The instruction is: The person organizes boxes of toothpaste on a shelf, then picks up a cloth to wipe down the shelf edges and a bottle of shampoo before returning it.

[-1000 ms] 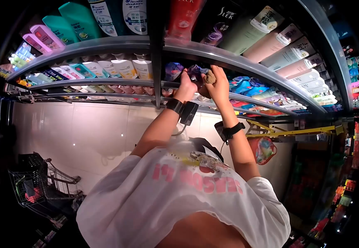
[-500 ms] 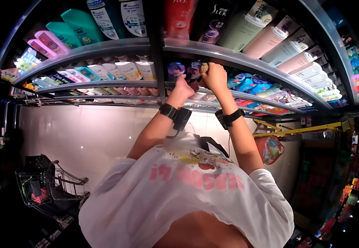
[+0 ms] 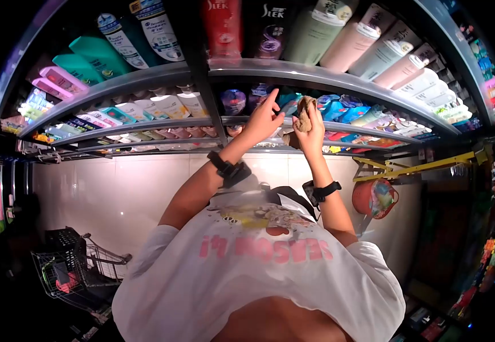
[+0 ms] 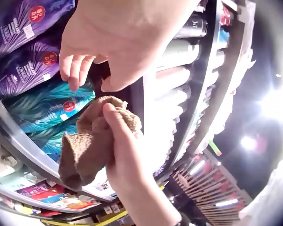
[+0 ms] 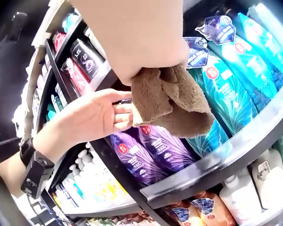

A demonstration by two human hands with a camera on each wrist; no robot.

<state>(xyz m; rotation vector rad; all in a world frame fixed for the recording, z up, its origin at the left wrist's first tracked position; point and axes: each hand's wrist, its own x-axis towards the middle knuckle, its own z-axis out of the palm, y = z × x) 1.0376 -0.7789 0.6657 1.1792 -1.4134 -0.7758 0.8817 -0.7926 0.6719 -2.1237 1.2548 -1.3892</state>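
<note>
My right hand (image 3: 311, 132) grips a folded brown cloth (image 5: 179, 103) in front of the middle shelf. In the left wrist view its thumb lies across the bunched cloth (image 4: 85, 157), and one end hangs loose. The left hand (image 3: 261, 121) holds nothing; its fingers are loosely extended beside the cloth. Behind the hands, purple bottles (image 5: 166, 147) with red round labels stand side by side. Teal and blue bottles (image 5: 232, 96) fill the same shelf on their right.
Above, a shelf edge (image 3: 293, 69) carries large shampoo bottles, among them a red one (image 3: 223, 28). White bottles (image 3: 162, 102) line the neighbouring bay past an upright. Behind on the floor are a shopping cart (image 3: 82, 262), a red bucket (image 3: 367, 196) and a yellow metal frame (image 3: 412, 174).
Both hands were close together at the purple bottles. The right hand has moved right and back from the shelf with the cloth; the left has come away from the bottles, its fingers extended.
</note>
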